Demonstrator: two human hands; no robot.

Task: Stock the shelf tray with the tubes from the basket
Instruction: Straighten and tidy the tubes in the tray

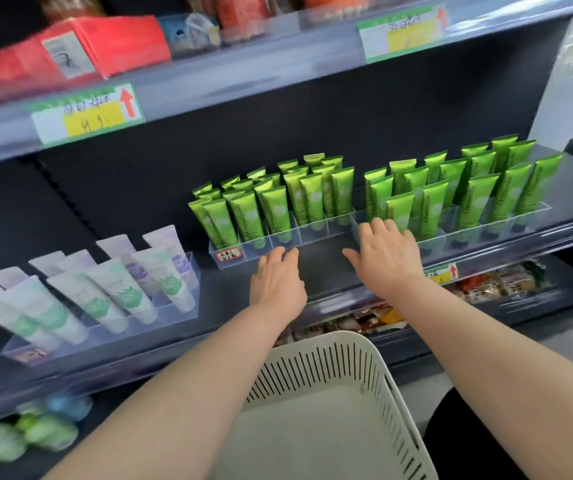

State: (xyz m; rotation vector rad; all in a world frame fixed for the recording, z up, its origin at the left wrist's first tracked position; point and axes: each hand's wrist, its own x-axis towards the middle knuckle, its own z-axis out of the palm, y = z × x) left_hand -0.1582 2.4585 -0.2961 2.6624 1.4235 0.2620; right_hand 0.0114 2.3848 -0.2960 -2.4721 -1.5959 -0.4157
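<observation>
Open and empty: left hand [278,282] and right hand [385,258], at the fronts of the mid-frame shelf trays [312,237]. Inside, green tubes [243,216] standing upright; basket [364,362], bottom centre, seemingly bare. Push low and evenly, sparing the tubes.

Price labels [88,114] too blurred to read; bottom edge crops basket [378,365]

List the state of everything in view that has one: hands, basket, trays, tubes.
Left hand, open, holding nothing, fingers at the front wall of the clear trays.
Right hand, open, fingers spread, holding nothing.
Basket, no tubes in its visible part.
Green tubes, standing upright in the clear trays.
Pale tubes, leaning back in rows.
</observation>
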